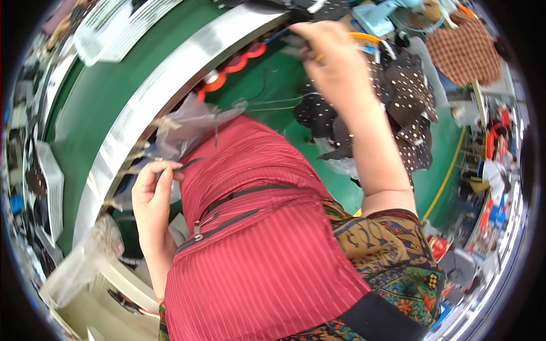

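My left hand (152,190) is closed in a pinch beside the red striped apron (267,244) over my lap. Between its thumb and fingers is one end of a thin dark strip (193,163), which lies across the apron. My right hand (335,62) is raised ahead, smeared by motion. A dark blur shows at its fingertips, too unclear to name. Below and right of that hand hangs a bunch of dark fabric pieces with white dots (406,94). A crumpled clear plastic bag (190,128) sits at the far edge of the apron.
A green conveyor belt with a metal edge (153,85) curves along the left and far side. Red-orange round parts (216,81) line its underside. White plastic trays (116,37) stand on the belt. A pale bin (122,290) is at lower left. Checked brown cloth (463,48) hangs at far right.
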The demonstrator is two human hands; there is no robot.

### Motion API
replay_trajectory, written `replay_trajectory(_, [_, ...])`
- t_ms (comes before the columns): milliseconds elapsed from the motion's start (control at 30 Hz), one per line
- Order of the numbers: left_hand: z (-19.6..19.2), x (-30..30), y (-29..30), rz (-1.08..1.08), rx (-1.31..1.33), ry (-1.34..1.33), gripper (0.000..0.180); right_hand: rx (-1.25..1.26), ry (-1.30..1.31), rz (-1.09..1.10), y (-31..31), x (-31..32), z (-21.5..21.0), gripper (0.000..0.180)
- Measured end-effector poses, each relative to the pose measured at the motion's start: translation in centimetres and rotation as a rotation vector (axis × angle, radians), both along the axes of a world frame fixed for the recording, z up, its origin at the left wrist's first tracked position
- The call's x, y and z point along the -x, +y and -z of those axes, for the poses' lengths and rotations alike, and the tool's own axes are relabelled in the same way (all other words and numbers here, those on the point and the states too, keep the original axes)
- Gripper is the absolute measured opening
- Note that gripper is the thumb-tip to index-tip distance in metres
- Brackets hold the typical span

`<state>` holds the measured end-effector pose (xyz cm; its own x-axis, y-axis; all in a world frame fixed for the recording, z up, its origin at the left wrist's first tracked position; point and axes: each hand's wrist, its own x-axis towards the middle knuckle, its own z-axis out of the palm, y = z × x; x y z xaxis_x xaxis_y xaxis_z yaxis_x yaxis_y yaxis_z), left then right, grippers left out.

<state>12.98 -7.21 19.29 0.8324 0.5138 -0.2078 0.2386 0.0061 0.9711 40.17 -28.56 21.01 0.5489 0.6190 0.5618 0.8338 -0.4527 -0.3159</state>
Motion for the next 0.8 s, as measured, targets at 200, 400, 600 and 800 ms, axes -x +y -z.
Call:
replay_trajectory(200, [0.6, -1.0, -1.1, 0.007, -0.04, 0.049, 0.008, 0.114, 0.202, 0.157, -3.3, 0.0, 2.4, 0.014])
replay_trajectory(400, [2.6, -0.8, -0.3, 0.036, -0.018, 0.02, 0.009, -0.026, 0.307, 0.687, -16.4, -6.1, 5.1, 0.024])
replay_trajectory(600, [2.8, -0.8, -1.3, -0.004, 0.048, 0.022, 0.009, -0.168, 0.592, 0.698, -19.1, -4.9, 7.3, 0.025])
replay_trajectory(800, [2.8, -0.9, -1.2, 0.035, 0.04, -0.005, 0.009, 0.632, 0.221, 0.522, -11.1, 0.4, 11.6, 0.043])
